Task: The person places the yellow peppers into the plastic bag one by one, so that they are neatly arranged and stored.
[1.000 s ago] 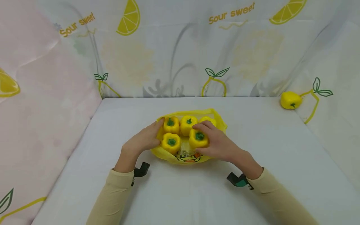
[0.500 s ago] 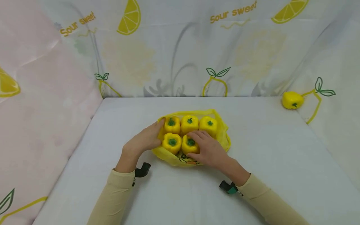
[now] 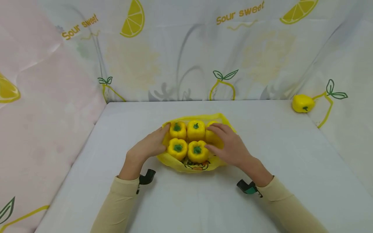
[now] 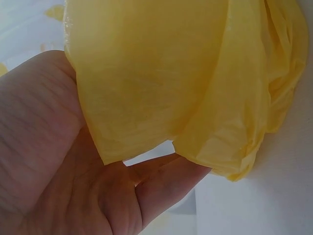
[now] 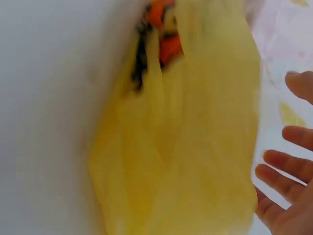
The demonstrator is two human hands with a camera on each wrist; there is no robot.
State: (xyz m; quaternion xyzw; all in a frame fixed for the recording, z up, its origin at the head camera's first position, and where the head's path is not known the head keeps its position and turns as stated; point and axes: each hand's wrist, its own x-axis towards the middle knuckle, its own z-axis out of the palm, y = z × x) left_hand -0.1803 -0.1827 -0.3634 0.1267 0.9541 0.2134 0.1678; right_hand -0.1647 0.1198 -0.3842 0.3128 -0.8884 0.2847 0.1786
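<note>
A yellow plastic bag (image 3: 172,160) lies with its mouth spread, bell peppers standing stem up in it. Its front row has a left pepper (image 3: 177,148) and a right pepper (image 3: 197,151). Behind them are a left pepper (image 3: 178,131), a middle one (image 3: 196,130) and a right one (image 3: 213,138), partly covered by my right hand (image 3: 231,147). That hand hovers over the bag's right side, fingers apart, holding nothing. My left hand (image 3: 150,142) holds the bag's left edge; in the left wrist view the film (image 4: 161,83) passes between thumb and fingers.
Another yellow bell pepper (image 3: 303,103) lies on its side at the table's far right corner. The white table (image 3: 186,200) ends at a lemon-print cloth (image 3: 175,48) hung behind it. Printed cloth also rises along the left and right sides.
My right hand has set a bell pepper down beside the front left one, let go of it, and moved back to the right. The left hand stays at the bag's edge.
</note>
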